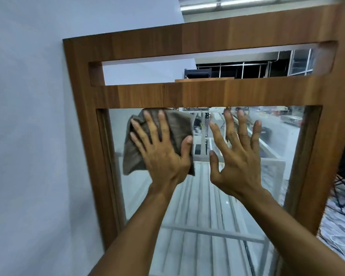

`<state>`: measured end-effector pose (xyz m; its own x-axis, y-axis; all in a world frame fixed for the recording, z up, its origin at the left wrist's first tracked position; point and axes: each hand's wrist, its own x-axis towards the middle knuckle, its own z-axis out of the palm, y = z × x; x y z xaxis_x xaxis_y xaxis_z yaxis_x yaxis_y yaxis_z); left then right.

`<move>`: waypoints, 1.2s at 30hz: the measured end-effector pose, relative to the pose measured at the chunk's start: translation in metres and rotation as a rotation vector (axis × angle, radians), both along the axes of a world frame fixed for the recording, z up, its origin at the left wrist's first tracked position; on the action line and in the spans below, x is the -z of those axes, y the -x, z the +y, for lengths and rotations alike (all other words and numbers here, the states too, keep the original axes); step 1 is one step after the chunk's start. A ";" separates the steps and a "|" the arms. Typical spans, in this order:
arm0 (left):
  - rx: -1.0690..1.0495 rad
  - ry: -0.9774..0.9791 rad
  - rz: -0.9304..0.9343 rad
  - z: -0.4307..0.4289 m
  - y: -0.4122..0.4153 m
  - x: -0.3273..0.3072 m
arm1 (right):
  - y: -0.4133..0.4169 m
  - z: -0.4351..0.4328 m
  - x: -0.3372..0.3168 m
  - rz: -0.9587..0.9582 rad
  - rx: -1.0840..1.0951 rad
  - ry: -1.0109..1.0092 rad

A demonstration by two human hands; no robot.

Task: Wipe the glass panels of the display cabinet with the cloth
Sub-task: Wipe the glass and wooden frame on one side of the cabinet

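The left hand (pixel 163 148) lies flat with fingers spread on a grey-brown cloth (pixel 157 140), pressing it against the glass (pixel 197 206) of the cabinet (pixel 187 40). The cloth sits under the palm and fingers and spreads past them on the left, at the top and at the lower right; the thumb rests along its right edge. It is crumpled rather than neatly folded, and its top edge reaches just under the wooden crossbar (pixel 207 92) that bounds the pane from above. So the cloth is at the upper left part of the large pane, near the left upright of the frame but not touching it.

The right hand (pixel 237 156) is just beside the left, open, fingers splayed and pointing up, holding nothing. Its fingertips (pixel 240 114) come close to the lower edge of the crossbar; whether palm or fingers press the glass cannot be told for sure.

The cabinet frame is brown wood grain. Above the crossbar is a narrow slot-like opening (pixel 207 64). On the left stands a plain white wall (pixel 28 116).

The glass shows blurred pale shelves and bars. No brand, label or writing can be read anywhere on cloth, frame or glass.
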<state>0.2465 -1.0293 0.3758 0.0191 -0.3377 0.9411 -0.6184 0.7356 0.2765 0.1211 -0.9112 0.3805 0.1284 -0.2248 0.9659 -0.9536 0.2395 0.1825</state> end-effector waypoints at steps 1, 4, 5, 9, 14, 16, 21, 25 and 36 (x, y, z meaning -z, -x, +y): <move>0.016 0.000 -0.003 0.009 0.010 0.000 | 0.002 0.001 -0.001 0.009 0.022 -0.004; 0.026 -0.001 -0.013 0.017 0.020 0.000 | 0.012 0.007 0.000 -0.024 0.105 -0.007; 0.030 0.001 -0.012 0.015 0.019 0.001 | 0.016 0.010 0.002 -0.040 0.121 -0.009; 0.068 -0.034 0.056 0.025 0.021 -0.002 | 0.026 0.015 0.003 -0.021 0.139 -0.021; -0.034 0.017 -0.041 0.017 -0.003 -0.003 | 0.024 0.014 0.004 -0.027 0.116 -0.009; -0.090 0.045 -0.081 0.012 -0.010 -0.001 | 0.024 0.015 0.004 -0.032 0.112 -0.007; -0.011 0.137 -0.123 -0.004 -0.007 0.001 | 0.025 0.015 0.003 -0.019 0.091 -0.004; 0.016 0.070 -0.038 0.014 0.020 -0.001 | 0.024 0.014 0.003 -0.015 0.112 -0.009; -0.017 -0.130 0.224 0.053 0.062 -0.011 | 0.050 0.037 0.000 -0.020 0.086 0.023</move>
